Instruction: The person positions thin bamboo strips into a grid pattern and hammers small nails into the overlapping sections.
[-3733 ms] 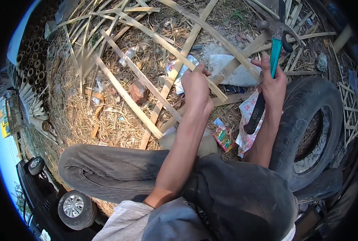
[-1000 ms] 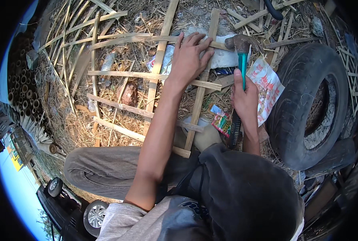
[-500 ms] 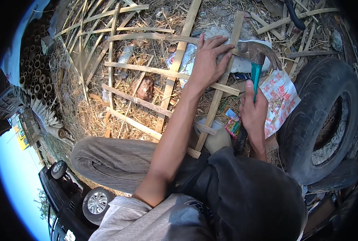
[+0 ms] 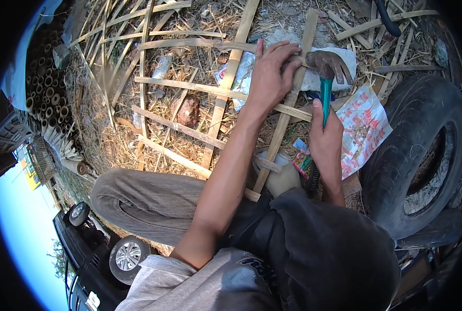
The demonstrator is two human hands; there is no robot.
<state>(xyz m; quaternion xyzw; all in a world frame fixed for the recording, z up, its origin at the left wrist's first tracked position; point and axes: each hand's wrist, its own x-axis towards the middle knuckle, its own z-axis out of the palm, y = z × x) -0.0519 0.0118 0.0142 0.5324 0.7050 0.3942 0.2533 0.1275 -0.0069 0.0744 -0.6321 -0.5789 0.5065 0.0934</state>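
A lattice of crossed bamboo strips [image 4: 189,88] lies on the ground before me. My left hand [image 4: 275,72] rests at its far right part, fingers bent over a cross strip and thumb against it, beside the lengthwise strip [image 4: 280,132]. My right hand [image 4: 326,137] is wrapped around the handle of a claw hammer [image 4: 326,93] with a teal grip. The hammer's dark, rusty head lies over the crossing just right of my left fingertips; its claw points right and looks blurred. Whether a nail is under the head is hidden.
A worn tyre [image 4: 415,155] stands at the right, next to a red-and-white printed sheet [image 4: 365,129] bearing small bits. A colourful packet [image 4: 302,160] lies near my right wrist. A reddish stone [image 4: 188,111] shows through the lattice. Bamboo poles [image 4: 47,96] are stacked far left; a dark vehicle [image 4: 88,259] stands behind.
The hammer head has tipped and shifted slightly left and away from me, onto the crossing. My right hand has turned a little with it. My left hand stays nearly in place.
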